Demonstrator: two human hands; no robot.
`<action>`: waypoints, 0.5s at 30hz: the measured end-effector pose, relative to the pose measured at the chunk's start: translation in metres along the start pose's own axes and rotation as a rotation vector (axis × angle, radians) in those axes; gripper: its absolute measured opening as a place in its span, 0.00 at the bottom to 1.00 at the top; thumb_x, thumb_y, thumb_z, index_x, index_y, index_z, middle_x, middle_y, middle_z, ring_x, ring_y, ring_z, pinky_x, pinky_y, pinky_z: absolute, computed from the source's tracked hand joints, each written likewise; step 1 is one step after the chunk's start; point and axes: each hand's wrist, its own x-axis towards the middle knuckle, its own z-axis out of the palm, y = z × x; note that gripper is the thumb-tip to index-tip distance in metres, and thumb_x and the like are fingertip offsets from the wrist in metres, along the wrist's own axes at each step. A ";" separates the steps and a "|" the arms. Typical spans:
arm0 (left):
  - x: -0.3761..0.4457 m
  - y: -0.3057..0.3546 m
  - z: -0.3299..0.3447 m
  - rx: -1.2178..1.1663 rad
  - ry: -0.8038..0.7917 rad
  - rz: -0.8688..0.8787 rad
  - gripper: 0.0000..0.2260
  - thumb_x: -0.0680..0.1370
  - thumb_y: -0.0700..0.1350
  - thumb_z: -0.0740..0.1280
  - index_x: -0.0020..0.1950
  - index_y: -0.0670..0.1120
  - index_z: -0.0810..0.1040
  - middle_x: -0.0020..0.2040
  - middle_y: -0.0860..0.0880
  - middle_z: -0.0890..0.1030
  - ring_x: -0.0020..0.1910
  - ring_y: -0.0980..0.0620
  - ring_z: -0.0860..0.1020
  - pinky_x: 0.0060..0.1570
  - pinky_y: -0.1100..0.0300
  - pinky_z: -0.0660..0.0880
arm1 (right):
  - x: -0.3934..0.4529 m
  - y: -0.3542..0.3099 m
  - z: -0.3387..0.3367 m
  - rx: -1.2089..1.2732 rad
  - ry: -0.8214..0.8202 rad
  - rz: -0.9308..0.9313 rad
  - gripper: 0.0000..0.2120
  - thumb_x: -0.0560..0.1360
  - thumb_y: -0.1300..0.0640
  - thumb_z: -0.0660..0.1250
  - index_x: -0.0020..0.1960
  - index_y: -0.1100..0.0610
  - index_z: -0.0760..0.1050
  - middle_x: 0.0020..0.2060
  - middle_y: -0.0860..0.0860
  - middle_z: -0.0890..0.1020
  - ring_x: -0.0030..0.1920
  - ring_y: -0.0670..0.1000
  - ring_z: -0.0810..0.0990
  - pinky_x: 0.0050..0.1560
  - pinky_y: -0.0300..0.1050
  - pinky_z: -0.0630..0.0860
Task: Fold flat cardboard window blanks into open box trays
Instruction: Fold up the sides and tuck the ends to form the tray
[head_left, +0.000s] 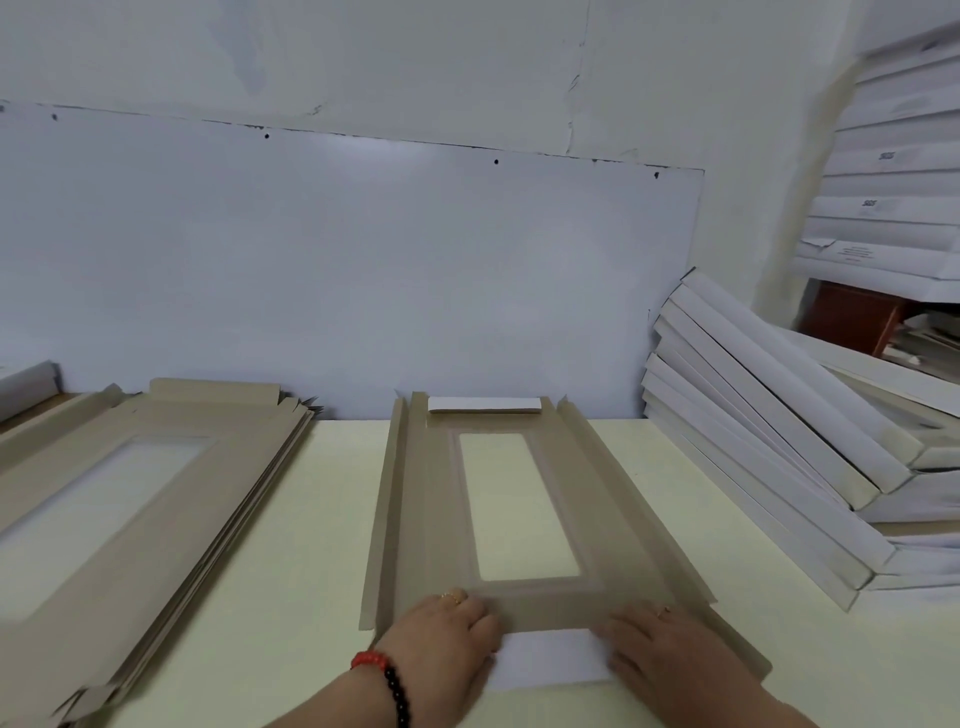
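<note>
A brown cardboard window blank (519, 519) lies flat on the pale desk (332, 519), running from 6 o'clock toward 12, its long side flaps creased partway up and a white end flap (484, 405) folded over at the far end. Both hands are at its near end: the left hand (447, 634) lies palm-down with fingers spread on the near corner, and the right hand (660, 644) presses flat on the other corner, the white near flap (550, 657) between them. At 9 o'clock sits a stack of flat blanks (140, 499); at 3 o'clock white folded trays (779, 441) lean in a pile.
</note>
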 end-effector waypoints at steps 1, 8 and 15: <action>-0.001 -0.003 -0.001 -0.027 -0.040 0.024 0.13 0.74 0.57 0.58 0.46 0.54 0.80 0.41 0.56 0.78 0.40 0.56 0.77 0.41 0.67 0.73 | 0.000 -0.001 -0.004 0.040 -0.058 -0.023 0.13 0.66 0.43 0.64 0.42 0.47 0.84 0.41 0.41 0.83 0.35 0.41 0.81 0.37 0.32 0.75; 0.010 0.000 -0.012 -0.092 -0.143 -0.057 0.11 0.80 0.50 0.55 0.52 0.48 0.76 0.49 0.48 0.78 0.48 0.45 0.77 0.47 0.57 0.72 | 0.025 -0.005 -0.007 -0.043 0.063 -0.245 0.04 0.67 0.48 0.73 0.35 0.46 0.80 0.28 0.40 0.76 0.27 0.41 0.74 0.30 0.34 0.70; 0.055 0.013 -0.003 -0.070 -0.352 -0.372 0.12 0.78 0.45 0.57 0.58 0.46 0.74 0.56 0.42 0.77 0.57 0.42 0.74 0.53 0.50 0.73 | 0.066 -0.033 0.007 0.015 -0.304 0.026 0.13 0.82 0.52 0.50 0.51 0.53 0.72 0.48 0.54 0.81 0.48 0.60 0.79 0.43 0.48 0.62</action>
